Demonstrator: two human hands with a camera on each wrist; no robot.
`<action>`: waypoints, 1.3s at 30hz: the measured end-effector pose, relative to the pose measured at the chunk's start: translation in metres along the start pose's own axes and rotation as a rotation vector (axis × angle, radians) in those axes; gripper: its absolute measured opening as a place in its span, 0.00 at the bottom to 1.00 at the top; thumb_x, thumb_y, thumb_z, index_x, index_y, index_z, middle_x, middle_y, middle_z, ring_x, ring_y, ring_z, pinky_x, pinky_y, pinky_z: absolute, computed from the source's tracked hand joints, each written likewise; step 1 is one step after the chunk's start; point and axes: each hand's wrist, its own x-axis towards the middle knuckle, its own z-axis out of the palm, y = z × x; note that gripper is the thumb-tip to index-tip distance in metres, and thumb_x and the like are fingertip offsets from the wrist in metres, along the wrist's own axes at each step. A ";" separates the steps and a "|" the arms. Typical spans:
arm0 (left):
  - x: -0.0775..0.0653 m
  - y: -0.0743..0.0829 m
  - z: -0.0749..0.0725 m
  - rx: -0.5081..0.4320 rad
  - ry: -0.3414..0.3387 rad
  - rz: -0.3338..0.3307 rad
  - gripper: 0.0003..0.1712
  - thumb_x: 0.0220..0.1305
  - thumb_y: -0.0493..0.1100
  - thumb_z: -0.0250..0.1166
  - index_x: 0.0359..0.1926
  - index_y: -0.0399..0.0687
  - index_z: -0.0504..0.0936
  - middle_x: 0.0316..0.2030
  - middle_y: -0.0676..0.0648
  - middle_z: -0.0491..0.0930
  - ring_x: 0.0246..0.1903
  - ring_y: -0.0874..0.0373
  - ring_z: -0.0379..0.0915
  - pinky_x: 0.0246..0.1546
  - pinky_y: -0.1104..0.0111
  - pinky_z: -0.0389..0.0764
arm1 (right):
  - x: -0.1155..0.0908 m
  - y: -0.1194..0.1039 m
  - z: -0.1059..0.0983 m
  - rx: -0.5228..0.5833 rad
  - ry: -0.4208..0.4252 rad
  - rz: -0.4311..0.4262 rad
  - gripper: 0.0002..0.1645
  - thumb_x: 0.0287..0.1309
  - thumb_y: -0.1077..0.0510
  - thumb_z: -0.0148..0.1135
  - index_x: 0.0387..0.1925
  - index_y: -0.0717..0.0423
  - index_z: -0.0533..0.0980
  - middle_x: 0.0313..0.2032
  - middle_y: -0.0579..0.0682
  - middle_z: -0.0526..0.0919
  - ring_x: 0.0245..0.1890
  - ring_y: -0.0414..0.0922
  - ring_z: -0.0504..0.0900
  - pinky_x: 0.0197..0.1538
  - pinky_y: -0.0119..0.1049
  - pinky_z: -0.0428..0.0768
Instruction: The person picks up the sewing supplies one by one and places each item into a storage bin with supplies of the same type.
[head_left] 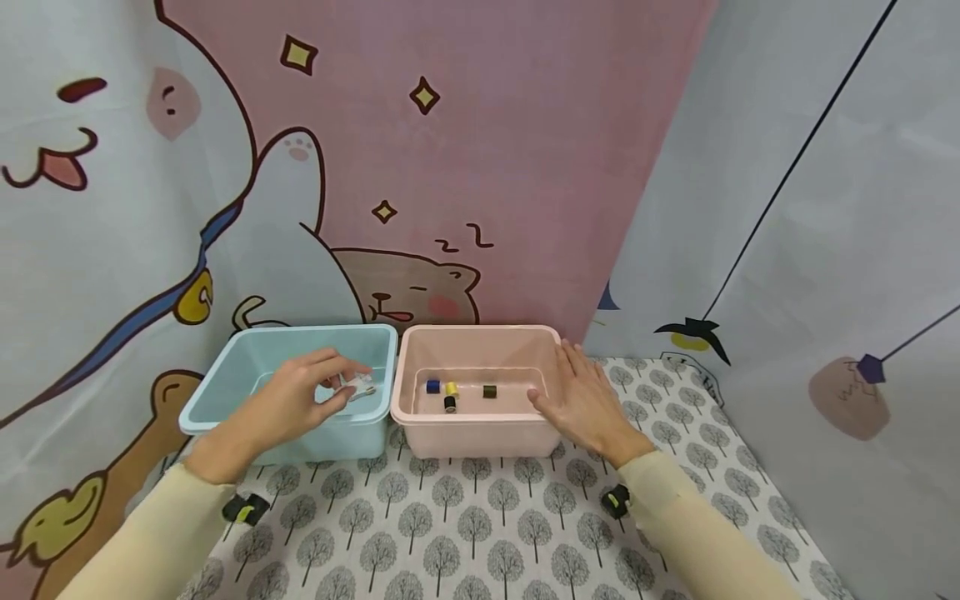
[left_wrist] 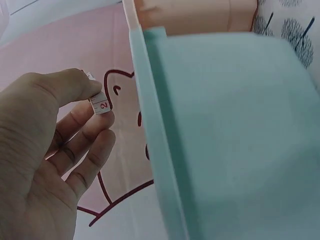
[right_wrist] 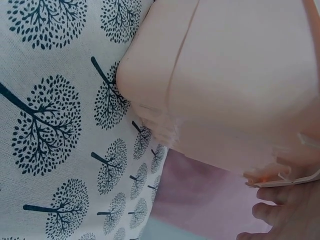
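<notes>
Between the thumb and fingers of my left hand [head_left: 303, 392] is a white measuring tape [head_left: 361, 387], held over the blue bin [head_left: 285, 450]. In the left wrist view its end [left_wrist: 101, 103] shows a red figure 2, pinched by my left hand [left_wrist: 55, 130]. My right hand [head_left: 588, 404] lies with straight fingers along the right rim of the pink bin [head_left: 472, 437]. Inside that bin sit small thread spools: a blue one [head_left: 433, 387], a yellow one [head_left: 452, 389], a black one [head_left: 450, 404] and a dark green one [head_left: 490, 391].
Both bins stand side by side on a tree-print cloth [head_left: 442, 542], against a cartoon-print curtain [head_left: 487, 167]. A pale curtain [head_left: 810, 250] hangs along the right side. Black wrist straps [head_left: 245, 509] show below the sleeves.
</notes>
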 end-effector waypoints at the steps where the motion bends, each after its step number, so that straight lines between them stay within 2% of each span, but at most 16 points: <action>1: 0.001 -0.003 -0.001 0.002 -0.004 -0.001 0.26 0.59 0.23 0.82 0.56 0.48 0.95 0.42 0.50 0.91 0.36 0.62 0.86 0.34 0.70 0.90 | 0.000 0.000 0.001 -0.001 0.000 0.001 0.66 0.84 0.21 0.45 0.94 0.67 0.47 0.95 0.66 0.45 0.96 0.70 0.46 0.94 0.75 0.47; 8: 0.013 -0.021 -0.010 0.038 -0.016 0.001 0.25 0.61 0.22 0.81 0.56 0.48 0.95 0.43 0.48 0.92 0.35 0.61 0.86 0.32 0.65 0.91 | -0.001 0.000 0.002 0.000 -0.001 0.005 0.66 0.84 0.21 0.46 0.94 0.67 0.46 0.95 0.66 0.44 0.96 0.70 0.46 0.95 0.74 0.46; 14: 0.021 -0.034 -0.020 0.087 -0.020 -0.008 0.24 0.62 0.24 0.81 0.56 0.49 0.96 0.39 0.49 0.90 0.34 0.60 0.85 0.32 0.68 0.88 | 0.000 0.000 0.000 0.001 0.001 0.003 0.66 0.84 0.21 0.46 0.94 0.67 0.46 0.95 0.66 0.44 0.96 0.70 0.46 0.95 0.74 0.46; 21: 0.024 -0.043 -0.025 0.090 -0.030 -0.039 0.21 0.65 0.25 0.81 0.54 0.49 0.96 0.38 0.51 0.90 0.33 0.61 0.83 0.29 0.69 0.84 | 0.000 0.000 0.000 0.015 -0.001 0.002 0.65 0.83 0.23 0.47 0.94 0.67 0.47 0.95 0.66 0.44 0.96 0.70 0.46 0.95 0.74 0.45; 31: 0.031 -0.050 -0.032 0.128 -0.068 -0.089 0.20 0.67 0.27 0.82 0.56 0.49 0.96 0.40 0.51 0.92 0.37 0.57 0.87 0.32 0.67 0.87 | -0.001 0.000 0.001 0.017 0.002 0.004 0.65 0.83 0.23 0.48 0.94 0.68 0.47 0.95 0.66 0.44 0.95 0.70 0.46 0.95 0.74 0.46; 39: 0.041 -0.059 -0.038 0.141 -0.127 -0.118 0.19 0.71 0.28 0.80 0.60 0.45 0.95 0.43 0.47 0.94 0.39 0.55 0.89 0.40 0.54 0.95 | 0.000 0.000 0.001 0.018 0.003 0.009 0.65 0.83 0.23 0.47 0.94 0.67 0.47 0.95 0.66 0.45 0.96 0.70 0.46 0.95 0.73 0.46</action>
